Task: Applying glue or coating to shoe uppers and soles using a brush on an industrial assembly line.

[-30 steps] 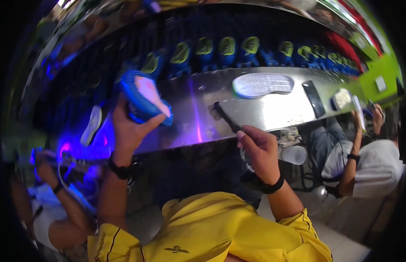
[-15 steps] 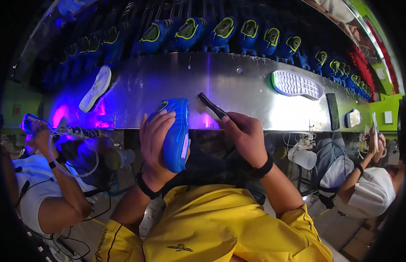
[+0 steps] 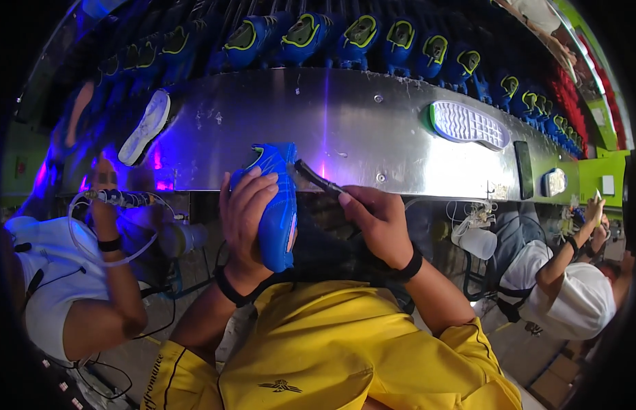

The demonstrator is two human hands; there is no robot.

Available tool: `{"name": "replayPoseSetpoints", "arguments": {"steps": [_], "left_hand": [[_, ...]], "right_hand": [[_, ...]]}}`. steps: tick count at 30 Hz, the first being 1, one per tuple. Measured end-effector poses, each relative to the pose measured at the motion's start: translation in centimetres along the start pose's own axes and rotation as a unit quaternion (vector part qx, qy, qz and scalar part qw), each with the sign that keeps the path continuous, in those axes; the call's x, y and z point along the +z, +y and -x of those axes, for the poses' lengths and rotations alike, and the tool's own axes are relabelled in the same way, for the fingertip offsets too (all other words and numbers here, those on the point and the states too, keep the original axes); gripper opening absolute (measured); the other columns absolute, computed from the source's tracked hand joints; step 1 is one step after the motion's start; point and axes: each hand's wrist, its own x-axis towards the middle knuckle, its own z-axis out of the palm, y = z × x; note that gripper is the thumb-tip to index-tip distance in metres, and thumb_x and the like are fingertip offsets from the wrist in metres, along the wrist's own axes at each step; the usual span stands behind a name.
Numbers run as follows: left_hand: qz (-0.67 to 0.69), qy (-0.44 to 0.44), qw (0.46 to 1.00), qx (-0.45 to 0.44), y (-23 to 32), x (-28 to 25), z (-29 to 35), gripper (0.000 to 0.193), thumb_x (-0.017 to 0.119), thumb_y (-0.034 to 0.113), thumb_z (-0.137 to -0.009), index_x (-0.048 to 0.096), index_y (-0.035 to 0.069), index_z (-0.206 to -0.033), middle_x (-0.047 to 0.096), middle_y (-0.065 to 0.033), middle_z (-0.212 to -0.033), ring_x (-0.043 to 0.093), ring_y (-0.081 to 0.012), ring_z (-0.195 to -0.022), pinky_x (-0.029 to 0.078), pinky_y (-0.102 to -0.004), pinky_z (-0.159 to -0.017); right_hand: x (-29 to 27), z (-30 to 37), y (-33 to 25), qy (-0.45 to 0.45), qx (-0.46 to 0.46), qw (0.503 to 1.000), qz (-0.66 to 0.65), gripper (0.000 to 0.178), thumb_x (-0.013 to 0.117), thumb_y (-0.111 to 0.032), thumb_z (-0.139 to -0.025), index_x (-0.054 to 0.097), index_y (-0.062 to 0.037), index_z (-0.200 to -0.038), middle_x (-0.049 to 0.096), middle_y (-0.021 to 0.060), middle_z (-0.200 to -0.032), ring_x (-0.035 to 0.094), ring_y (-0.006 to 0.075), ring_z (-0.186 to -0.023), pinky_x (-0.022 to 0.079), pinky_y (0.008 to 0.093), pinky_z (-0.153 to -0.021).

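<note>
A blue shoe (image 3: 282, 222) hangs at the near edge of the metal bench (image 3: 249, 116), clasped by the left hand (image 3: 241, 222); the right hand (image 3: 383, 224) pinches a black brush (image 3: 321, 181) just beside it. Beyond, the bench stretches between a pale sole (image 3: 146, 128) and a green-tipped sole (image 3: 470, 125), up to lined-up blue shoes (image 3: 400, 55).

On my feed, the lettering I can pick out is on the wearer's yellow shirt (image 3: 318, 335): a dark, slanted word (image 3: 156, 384) running lengthwise up the L sleeve (image 3: 188, 386), partly cut off at the dark rim of my view. Shirt front, lower ctr, has a dark winged emblem (image 3: 282, 387), no letters I can make out in it. Far R, a white rectangle (image 3: 608, 184) on the green panel (image 3: 591, 179), poss. a label; too sm. to read from here.
</note>
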Motion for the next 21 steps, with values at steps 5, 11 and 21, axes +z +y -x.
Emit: {"name": "replayPoseSetpoints", "arguments": {"steps": [5, 11, 21], "left_hand": [[-0.005, 0.001, 1.000, -0.001, -0.1, 0.3, 0.2, 0.062, 0.081, 0.014, -0.085, 0.050, 0.005, -0.138, 0.062, -0.0186, -0.136, 0.058, -0.0418, -0.133, 0.032, -0.0650, -0.121], [-0.011, -0.008, 1.000, -0.008, 0.5, 0.1, -0.2, 0.062, 0.081, 0.014, -0.085, 0.051, 0.005, -0.139, 0.061, -0.0182, -0.137, 0.057, -0.0416, -0.135, 0.031, -0.0629, -0.123], [-0.037, -0.015, 0.999, -0.035, 2.0, 0.5, -1.9, 0.058, 0.075, 0.017, -0.086, 0.056, 0.006, -0.139, 0.062, -0.0133, -0.138, 0.056, -0.0357, -0.136, 0.026, -0.0618, -0.125]], "right_hand": [[-0.7, 1.4, 0.5, -0.015, -0.037, 0.999, -0.017, 0.023, 0.072, -0.017, -0.102, 0.077, 0.0049, -0.107, 0.071, 0.0074, -0.074, 0.060, 0.0089, -0.067, 0.048, 0.0277, -0.063], [-1.5, 1.7, -0.9, -0.037, -0.006, 0.999, -0.012, 0.023, 0.072, -0.016, -0.102, 0.077, 0.0051, -0.107, 0.072, 0.0083, -0.077, 0.060, 0.0091, -0.068, 0.048, 0.0285, -0.063], [-2.3, 4.3, -1.0, -0.001, -0.111, 0.994, -0.025, 0.020, 0.074, -0.011, -0.097, 0.074, 0.0069, -0.106, 0.073, 0.0163, -0.086, 0.068, 0.0225, -0.071, 0.050, 0.0295, -0.067]]}}
